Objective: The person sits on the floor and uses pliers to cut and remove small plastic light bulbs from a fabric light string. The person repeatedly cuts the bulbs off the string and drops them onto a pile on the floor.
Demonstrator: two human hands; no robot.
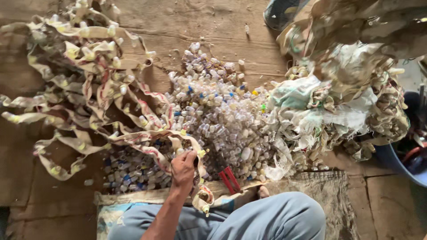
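My left hand (183, 166) reaches forward from the lower middle and is closed on a dirty cream strip with red stripes (147, 138) that has small clear bottles stuck along it. The strip runs from a tangled heap of the same strips (84, 75) on the left, and one end (202, 195) hangs below my hand. Just beyond my hand lies a big pile of small clear plastic bottles (218, 115) with blue, yellow and white caps. My right hand is out of sight.
A red-handled cutting tool (229, 179) lies by my knee. My legs in grey-blue trousers (267, 218) fill the bottom. Torn sacks and rags (351, 89) heap up on the right, beside a blue basin (398, 164). A woven sack mat (331, 195) and a wooden floor (200, 22) lie underneath.
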